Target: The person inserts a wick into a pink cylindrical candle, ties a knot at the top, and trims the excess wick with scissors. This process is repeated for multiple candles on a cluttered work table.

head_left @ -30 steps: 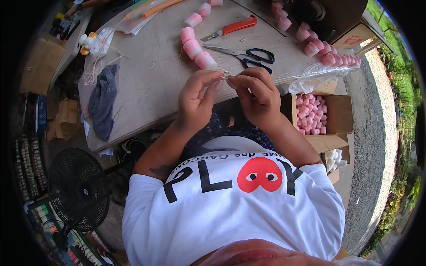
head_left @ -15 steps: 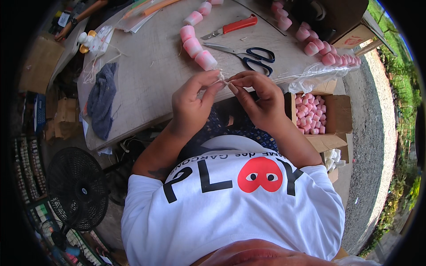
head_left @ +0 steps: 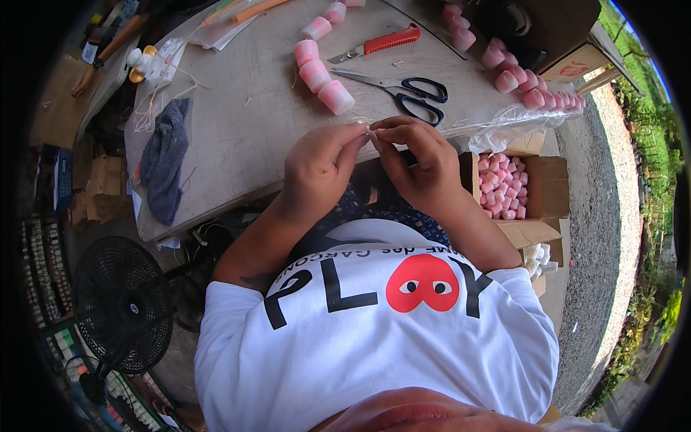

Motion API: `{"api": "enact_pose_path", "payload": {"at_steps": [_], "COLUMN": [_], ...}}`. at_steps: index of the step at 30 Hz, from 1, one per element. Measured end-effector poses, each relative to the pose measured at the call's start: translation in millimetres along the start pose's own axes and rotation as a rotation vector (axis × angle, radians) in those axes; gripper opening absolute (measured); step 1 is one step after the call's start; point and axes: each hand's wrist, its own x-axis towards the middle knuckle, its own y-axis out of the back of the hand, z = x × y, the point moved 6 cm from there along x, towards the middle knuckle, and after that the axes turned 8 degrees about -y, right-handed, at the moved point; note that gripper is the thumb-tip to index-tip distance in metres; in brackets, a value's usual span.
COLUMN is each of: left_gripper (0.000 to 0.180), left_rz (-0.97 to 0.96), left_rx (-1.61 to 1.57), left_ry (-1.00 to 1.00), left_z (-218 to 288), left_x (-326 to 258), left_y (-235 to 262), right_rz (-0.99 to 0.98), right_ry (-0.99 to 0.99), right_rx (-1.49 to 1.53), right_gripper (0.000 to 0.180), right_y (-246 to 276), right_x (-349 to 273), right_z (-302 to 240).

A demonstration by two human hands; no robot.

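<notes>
Over the near edge of the table, my left hand (head_left: 322,164) and my right hand (head_left: 419,160) meet fingertip to fingertip. Both are closed in a pinch on a thin white string (head_left: 369,131), of which only a small bit shows between the fingers. Just beyond them lies a curved strand of chunky pink-and-white cylindrical beads (head_left: 314,75), its closest bead near my left fingertips. Dark-handled scissors (head_left: 396,90) rest past my right hand, partly open. A red utility knife (head_left: 391,39) lies farther back, blade out.
More pink beads (head_left: 506,81) line the table's right side beside clear plastic (head_left: 504,124). A cardboard box (head_left: 549,183) of loose pink beads stands at my right. A grey cloth (head_left: 165,160) lies at the table's left, with a black fan (head_left: 124,306) below. A person's arm (head_left: 124,36) shows at upper left.
My fingertips have drawn closer together, and less of the white string shows between them. The other person's arm at upper left has shifted. Beads, scissors and knife lie as before.
</notes>
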Motion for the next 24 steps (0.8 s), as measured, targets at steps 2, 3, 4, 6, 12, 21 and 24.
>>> {"api": "enact_pose_path", "payload": {"at_steps": [2,3,4,6,12,21,24], "left_gripper": [0.023,0.023,0.024,0.025,0.023,0.015,0.018], "left_rz": [-0.003,-0.013,-0.022,-0.031,-0.029,-0.089,-0.081], "left_rx": [0.009,0.01,0.011,0.002,-0.137,-0.581,-0.684], "left_ry": [-0.029,-0.02,-0.011,-0.002,0.061,0.381,0.489], "left_z": [1.0,0.8,0.8,1.1,-3.7,-16.8,-20.5], "left_x": [0.4,-0.2,-1.2,-1.9,-4.0,-10.2,-12.0], "left_y": [-0.3,-0.5,-0.4,-0.2,-0.8,-6.3,-11.6], "right_rz": [-0.001,0.005,0.012,0.024,0.043,0.042,0.047], "right_ry": [0.024,0.044,0.064,0.091,0.108,0.134,0.17], "right_rx": [-0.054,-0.069,-0.085,-0.102,-0.079,-0.08,-0.104], "right_gripper": [0.021,0.021,0.022,0.023,0.024,0.027,0.028], "right_y": [-1.6,-1.9,-2.3,-2.4,-1.5,1.3,1.1], "right_x": [-0.5,-0.9,-1.2,-1.4,-1.9,-3.1,-4.2], "right_z": [-1.6,-2.3,-2.7,-4.3,-6.2,-7.7,-7.5]}}
